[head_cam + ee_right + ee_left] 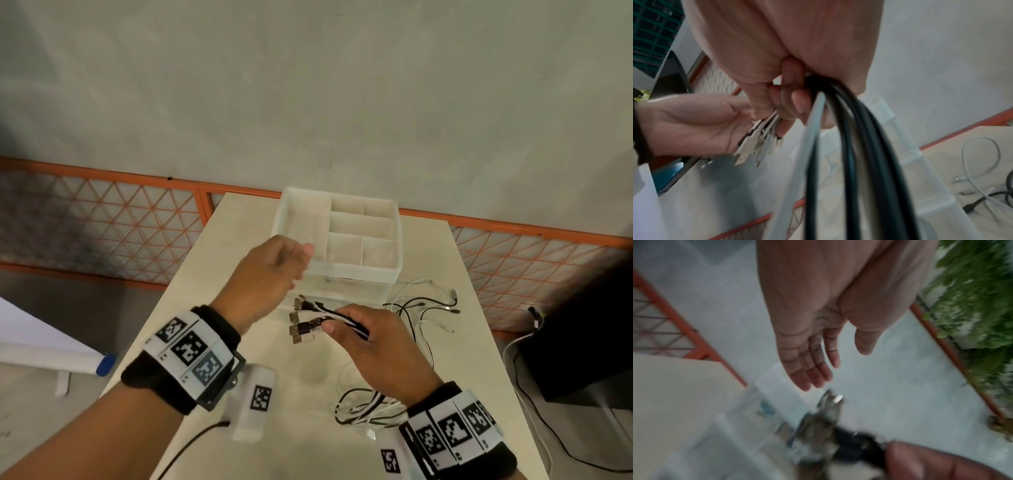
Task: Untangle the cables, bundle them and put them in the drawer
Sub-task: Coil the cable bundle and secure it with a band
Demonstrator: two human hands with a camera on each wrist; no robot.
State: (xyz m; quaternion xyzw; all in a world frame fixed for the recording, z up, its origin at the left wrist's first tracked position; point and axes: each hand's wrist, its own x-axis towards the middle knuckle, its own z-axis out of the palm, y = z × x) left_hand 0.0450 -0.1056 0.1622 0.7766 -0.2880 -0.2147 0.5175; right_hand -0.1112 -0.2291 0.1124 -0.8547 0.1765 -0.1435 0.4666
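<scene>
Head view: the right hand clenches a bunch of black and white cables, their USB plugs fanned out toward the left hand. The left hand hovers just beside the plugs, fingers relaxed, holding nothing. The cables' loose ends trail over the desk beyond the right hand, near the drawer.

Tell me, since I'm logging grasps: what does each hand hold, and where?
The right hand grips the bunch of black and white USB cables just behind their plugs. The left hand holds nothing.
</scene>
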